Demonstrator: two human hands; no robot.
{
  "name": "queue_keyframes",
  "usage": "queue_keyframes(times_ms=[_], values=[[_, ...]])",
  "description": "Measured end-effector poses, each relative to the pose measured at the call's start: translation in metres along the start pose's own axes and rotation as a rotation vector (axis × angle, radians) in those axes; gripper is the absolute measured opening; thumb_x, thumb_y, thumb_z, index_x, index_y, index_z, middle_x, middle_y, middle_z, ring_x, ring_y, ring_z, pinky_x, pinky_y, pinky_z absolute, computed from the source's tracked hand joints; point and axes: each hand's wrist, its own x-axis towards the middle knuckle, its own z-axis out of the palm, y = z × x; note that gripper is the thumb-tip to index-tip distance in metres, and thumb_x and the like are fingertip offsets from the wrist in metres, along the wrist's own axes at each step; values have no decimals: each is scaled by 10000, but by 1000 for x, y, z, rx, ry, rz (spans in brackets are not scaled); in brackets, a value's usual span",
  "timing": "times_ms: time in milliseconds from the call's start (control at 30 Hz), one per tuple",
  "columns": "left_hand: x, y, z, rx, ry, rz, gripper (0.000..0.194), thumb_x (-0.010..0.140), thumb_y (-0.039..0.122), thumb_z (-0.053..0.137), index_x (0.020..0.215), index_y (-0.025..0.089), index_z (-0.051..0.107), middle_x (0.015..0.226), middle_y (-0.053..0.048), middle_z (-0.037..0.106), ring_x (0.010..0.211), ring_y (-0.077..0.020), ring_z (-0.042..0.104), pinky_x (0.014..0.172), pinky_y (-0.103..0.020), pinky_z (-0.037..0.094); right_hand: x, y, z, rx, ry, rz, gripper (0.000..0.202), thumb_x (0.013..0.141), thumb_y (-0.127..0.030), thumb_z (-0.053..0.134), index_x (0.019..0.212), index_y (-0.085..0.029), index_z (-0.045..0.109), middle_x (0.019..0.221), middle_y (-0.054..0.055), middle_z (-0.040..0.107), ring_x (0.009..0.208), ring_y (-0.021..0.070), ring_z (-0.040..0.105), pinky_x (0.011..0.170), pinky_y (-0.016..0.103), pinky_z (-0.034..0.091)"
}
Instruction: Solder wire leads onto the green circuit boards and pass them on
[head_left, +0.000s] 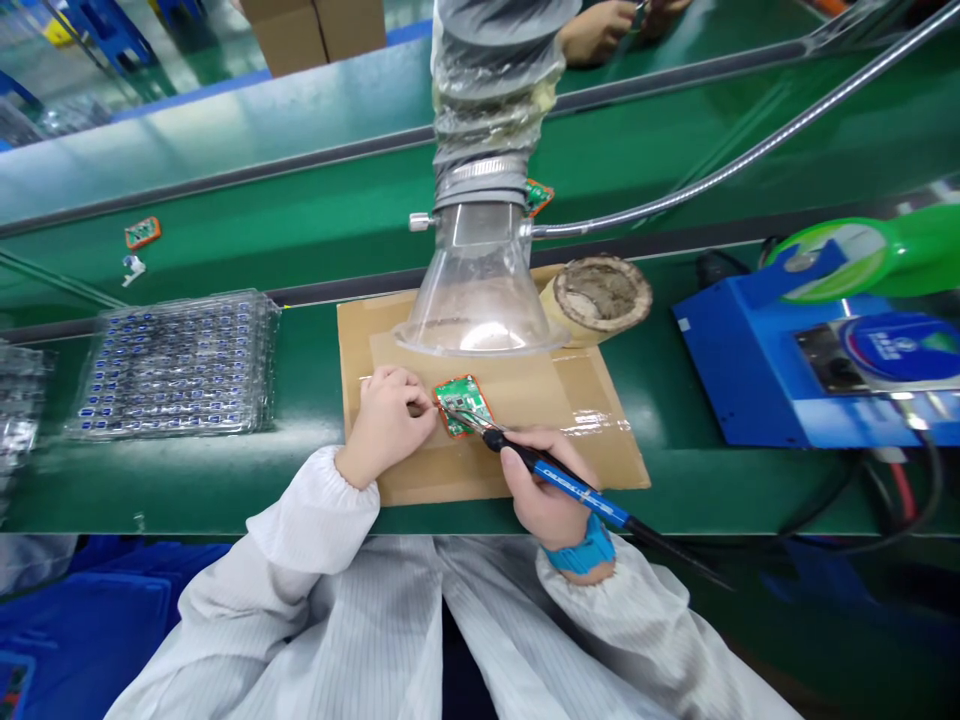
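Observation:
A small green circuit board (pixel 466 388) with an orange edge lies on a flat cardboard sheet (pixel 600 430). My left hand (pixel 388 420) is at the board's left edge, thumb and fingertips pinched together. What they hold is too small to make out. In my right hand (pixel 544 490) is a blue and black soldering iron (pixel 581 492), gripped like a pen. Its metal end reaches over the board, close to my left fingertips. Whether the tip touches the board I cannot tell.
Above the board hangs a clear fume hood (pixel 480 280) on a duct. Beside it lies a cardboard tube (pixel 600 295). Stacked clear trays (pixel 176 365) stand left, a blue machine (pixel 757 370) right. Another board (pixel 142 232) lies beyond. Another person's hands (pixel 600 30) appear at the top.

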Motion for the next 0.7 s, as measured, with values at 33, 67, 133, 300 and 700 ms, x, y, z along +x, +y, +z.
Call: queue_keyframes(times_ms=[33, 67, 133, 300, 700], values=[[0, 0, 0, -1, -2, -1, 217, 805, 126, 731, 620, 198, 644, 907, -32, 704, 1064, -245, 573, 1025, -479, 405, 0, 0, 0, -4, 5, 7, 60, 913, -291, 688, 940, -239, 702, 868, 42, 749, 780, 207, 737, 673, 322, 605], [0, 0, 0, 0, -4, -2, 216, 805, 127, 730, 621, 199, 643, 909, -33, 705, 1066, -247, 573, 1028, -481, 406, 0, 0, 0, -7, 9, 13, 67, 913, -298, 688, 941, -239, 701, 871, 44, 750, 786, 210, 738, 679, 327, 609], [0, -1, 0, 2, -4, 0, 215, 808, 131, 729, 622, 199, 643, 912, -33, 705, 1065, -247, 573, 1031, -485, 404, 1, -1, 0, -10, 9, 12, 67, 909, -296, 692, 943, -239, 697, 873, 44, 749, 789, 211, 738, 683, 328, 613], [0, -1, 0, -7, 1, 7, 215, 807, 128, 730, 622, 199, 645, 908, -28, 700, 1058, -241, 566, 1032, -484, 399, 0, -1, -1, -10, -14, -16, 49, 904, -262, 690, 950, -244, 692, 866, 34, 742, 766, 202, 731, 661, 317, 600], [1, -1, 0, -11, -4, -5, 215, 808, 129, 730, 625, 198, 643, 899, -23, 704, 1052, -240, 569, 1031, -486, 386, 27, 28, -43, -51, 445, -53, 189, 906, -397, 709, 985, -226, 702, 892, 55, 664, 739, 230, 681, 715, 403, 551]])
